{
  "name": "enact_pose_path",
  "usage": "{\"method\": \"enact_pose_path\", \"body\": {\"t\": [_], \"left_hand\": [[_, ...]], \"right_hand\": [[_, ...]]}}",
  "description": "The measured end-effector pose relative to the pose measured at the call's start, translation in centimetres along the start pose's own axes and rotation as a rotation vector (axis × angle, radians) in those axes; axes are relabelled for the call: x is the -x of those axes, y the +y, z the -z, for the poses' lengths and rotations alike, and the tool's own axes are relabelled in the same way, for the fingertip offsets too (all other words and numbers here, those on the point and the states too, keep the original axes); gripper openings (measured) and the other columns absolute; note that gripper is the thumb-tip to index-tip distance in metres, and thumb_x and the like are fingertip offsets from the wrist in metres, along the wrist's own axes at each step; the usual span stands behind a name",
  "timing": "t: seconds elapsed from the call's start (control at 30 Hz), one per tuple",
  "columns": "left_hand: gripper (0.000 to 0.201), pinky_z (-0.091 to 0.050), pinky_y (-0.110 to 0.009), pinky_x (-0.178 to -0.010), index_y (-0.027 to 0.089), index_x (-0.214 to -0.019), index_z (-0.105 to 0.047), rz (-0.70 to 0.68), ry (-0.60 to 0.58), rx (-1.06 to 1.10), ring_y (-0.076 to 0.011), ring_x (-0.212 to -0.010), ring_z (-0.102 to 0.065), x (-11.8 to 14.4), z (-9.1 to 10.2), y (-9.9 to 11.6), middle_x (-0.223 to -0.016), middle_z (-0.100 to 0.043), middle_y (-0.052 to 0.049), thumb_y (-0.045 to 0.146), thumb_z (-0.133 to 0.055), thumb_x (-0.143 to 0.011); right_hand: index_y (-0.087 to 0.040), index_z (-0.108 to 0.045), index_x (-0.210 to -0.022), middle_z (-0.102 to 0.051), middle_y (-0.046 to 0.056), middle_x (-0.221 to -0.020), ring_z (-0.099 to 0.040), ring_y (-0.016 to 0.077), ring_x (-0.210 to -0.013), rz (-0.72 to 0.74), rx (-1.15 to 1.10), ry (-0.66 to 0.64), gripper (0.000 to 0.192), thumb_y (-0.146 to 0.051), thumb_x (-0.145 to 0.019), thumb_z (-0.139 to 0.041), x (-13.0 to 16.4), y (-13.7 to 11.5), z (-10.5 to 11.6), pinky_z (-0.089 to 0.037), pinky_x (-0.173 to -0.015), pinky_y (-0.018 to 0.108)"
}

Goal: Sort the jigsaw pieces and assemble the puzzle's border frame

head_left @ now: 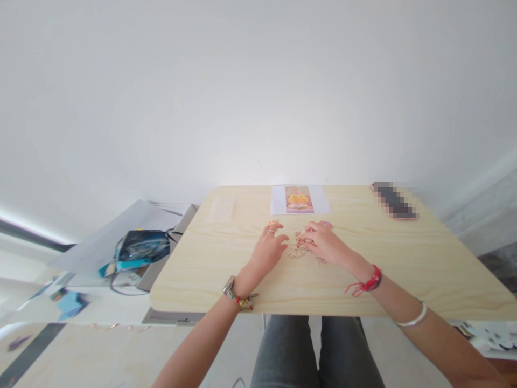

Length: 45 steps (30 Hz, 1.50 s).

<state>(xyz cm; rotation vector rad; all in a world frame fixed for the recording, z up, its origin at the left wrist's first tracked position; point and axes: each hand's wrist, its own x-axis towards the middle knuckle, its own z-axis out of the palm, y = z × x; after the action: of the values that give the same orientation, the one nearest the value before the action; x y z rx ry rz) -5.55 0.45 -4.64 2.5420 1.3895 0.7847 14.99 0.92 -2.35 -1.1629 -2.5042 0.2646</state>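
A small heap of jigsaw puzzle pieces (298, 249) lies on the wooden table, many with their plain beige side up. My right hand (328, 243) is over the heap's right side, its bent fingers slightly apart and touching the pieces. Left of the heap is my left hand (266, 249), open, with curved fingers and the thumb apart. A few orange puzzle pieces (273, 222) show just beyond its fingertips. Behind both hands lies a white sheet with a printed picture (299, 200) of a yellow figure on pink. My palms hide what is under them.
A phone (393, 201), partly blurred out, lies at the table's back right. At the back left is a pale translucent sheet (221, 208). A dark bag (144, 246) with cables rests on a lower surface to the left. The white wall (258, 97) rises behind the table (194, 275).
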Motion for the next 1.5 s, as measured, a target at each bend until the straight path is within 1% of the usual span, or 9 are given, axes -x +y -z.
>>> {"method": "enact_pose_path", "body": {"t": [0.2,0.37,0.6,0.83,0.97,1.03,1.23,1.37,1.5], "left_hand": [[0.01,-0.042,-0.05,-0.094,0.016,-0.081,-0.065,0.056,0.011,-0.049,-0.0312,-0.114,-0.045,0.0,-1.2,1.3,-0.111,-0.052,-0.013,0.018,-0.068,-0.072],[0.002,-0.043,-0.049,-0.093,0.017,-0.076,-0.064,0.109,0.033,-0.036,-0.0286,-0.11,-0.049,0.2,-1.9,2.0,-0.109,-0.054,-0.012,0.016,-0.062,-0.075],[0.008,-0.041,-0.043,-0.094,0.017,-0.079,-0.065,0.24,0.05,0.27,-0.0242,-0.105,-0.054,-0.5,-0.7,0.9,-0.103,-0.061,-0.01,0.022,-0.058,-0.079],[0.031,-0.045,-0.028,-0.072,0.019,-0.096,-0.065,0.475,-0.268,0.828,-0.0185,-0.095,-0.058,-0.3,2.8,1.1,-0.103,-0.066,-0.006,0.04,-0.044,-0.085],[0.033,-0.044,-0.026,-0.069,0.018,-0.094,-0.064,0.531,-0.327,1.002,-0.0201,-0.105,-0.055,0.1,3.2,1.5,-0.108,-0.064,-0.008,0.044,-0.045,-0.085],[0.032,-0.045,-0.027,-0.069,0.018,-0.093,-0.063,0.496,-0.263,0.939,-0.02,-0.101,-0.057,0.2,3.0,1.6,-0.104,-0.064,-0.008,0.043,-0.044,-0.086],[0.009,-0.048,-0.034,-0.08,0.019,-0.083,-0.061,0.168,0.181,0.369,-0.0197,-0.098,-0.055,0.8,2.6,1.5,-0.101,-0.058,-0.007,0.023,-0.052,-0.083],[0.007,-0.048,-0.038,-0.083,0.02,-0.087,-0.059,0.077,0.321,0.095,-0.02,-0.096,-0.055,1.6,2.5,1.5,-0.102,-0.055,-0.007,0.02,-0.053,-0.084],[0.009,-0.05,-0.037,-0.08,0.02,-0.088,-0.06,0.049,0.341,-0.083,-0.021,-0.094,-0.054,1.9,2.9,0.8,-0.103,-0.055,-0.008,0.018,-0.054,-0.083]], "right_hand": [[-0.016,-0.066,-0.081,-0.053,0.006,-0.087,-0.051,0.0157,-0.08,0.027,0.078,-0.043,0.012,-0.013,-0.082,-0.054,-1.5,-0.6,-1.5,-0.037,-0.07,0.029],[-0.016,-0.066,-0.075,-0.052,0.005,-0.084,-0.05,0.014,-0.076,0.037,0.078,-0.095,0.012,-0.015,-0.082,-0.056,-2.4,-0.4,-1.4,-0.037,-0.07,0.028],[-0.017,-0.065,-0.088,-0.053,0.005,-0.088,-0.052,0.014,-0.077,0.05,-0.056,0.045,0.013,-0.014,-0.084,-0.052,-1.9,-0.2,-0.4,-0.041,-0.069,0.027],[-0.02,-0.065,-0.087,-0.055,0.006,-0.087,-0.052,0.0177,-0.083,0.129,-0.07,0.246,0.016,-0.02,-0.087,-0.048,-1.0,-1.2,0.4,-0.041,-0.075,0.031],[-0.019,-0.065,-0.08,-0.055,0.007,-0.083,-0.051,0.0175,-0.08,0.148,-0.019,0.309,0.022,-0.021,-0.089,-0.044,-0.7,-2.0,0.8,-0.04,-0.075,0.032],[-0.019,-0.065,-0.08,-0.055,0.006,-0.082,-0.05,0.0174,-0.079,0.149,0.009,0.313,0.022,-0.021,-0.089,-0.044,-0.6,-2.1,0.9,-0.039,-0.074,0.031],[-0.018,-0.064,-0.08,-0.055,0.006,-0.08,-0.051,0.0176,-0.078,0.144,0.016,0.341,0.02,-0.02,-0.088,-0.046,-0.9,-2.2,0.9,-0.039,-0.073,0.031],[-0.016,-0.063,-0.078,-0.056,0.006,-0.078,-0.051,0.0172,-0.076,0.176,0.006,0.375,0.019,-0.02,-0.088,-0.048,-1.6,-2.7,0.2,-0.04,-0.07,0.031],[-0.015,-0.063,-0.075,-0.056,0.004,-0.076,-0.05,0.0156,-0.073,0.205,0.006,0.359,0.017,-0.018,-0.086,-0.051,-2.7,-3.0,-0.5,-0.039,-0.068,0.029]]}}
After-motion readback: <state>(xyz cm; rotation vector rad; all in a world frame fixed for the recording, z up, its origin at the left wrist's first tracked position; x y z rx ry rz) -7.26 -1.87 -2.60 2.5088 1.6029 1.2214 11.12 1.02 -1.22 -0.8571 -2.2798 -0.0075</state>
